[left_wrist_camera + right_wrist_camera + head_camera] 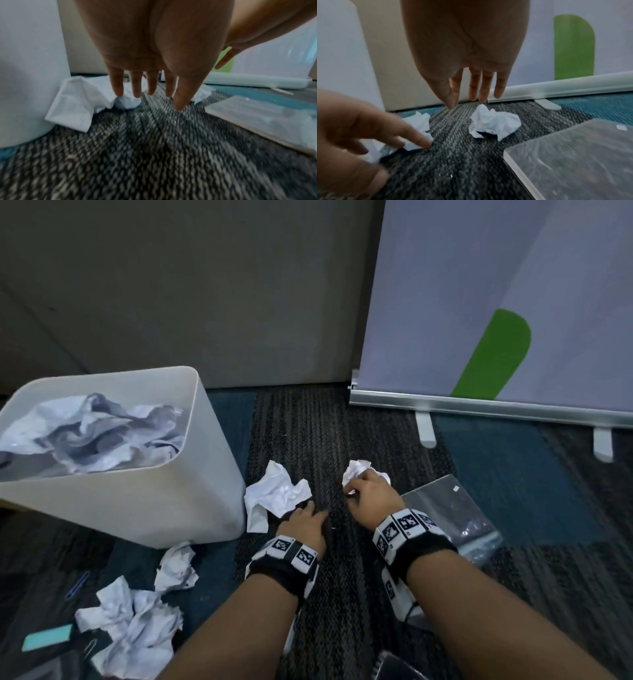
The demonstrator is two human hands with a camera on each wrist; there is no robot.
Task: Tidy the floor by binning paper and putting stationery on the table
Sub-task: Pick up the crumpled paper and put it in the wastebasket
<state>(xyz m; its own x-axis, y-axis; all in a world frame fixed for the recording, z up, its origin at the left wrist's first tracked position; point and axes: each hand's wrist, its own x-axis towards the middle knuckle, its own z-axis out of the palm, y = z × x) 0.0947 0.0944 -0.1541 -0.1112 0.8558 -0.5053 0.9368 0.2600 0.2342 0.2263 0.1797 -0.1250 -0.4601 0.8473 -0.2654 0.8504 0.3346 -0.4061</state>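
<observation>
A white bin holding crumpled paper stands on the carpet at the left. Just right of it lies a crumpled sheet. My left hand reaches to its near edge with straight fingers, and the fingertips touch the paper. A smaller paper ball lies further right. My right hand hovers over it with fingers straight and spread, gripping nothing.
A clear-covered pad lies by my right wrist. More crumpled paper, a blue paper clip and a teal eraser-like block lie lower left. A roll-up banner base stands behind.
</observation>
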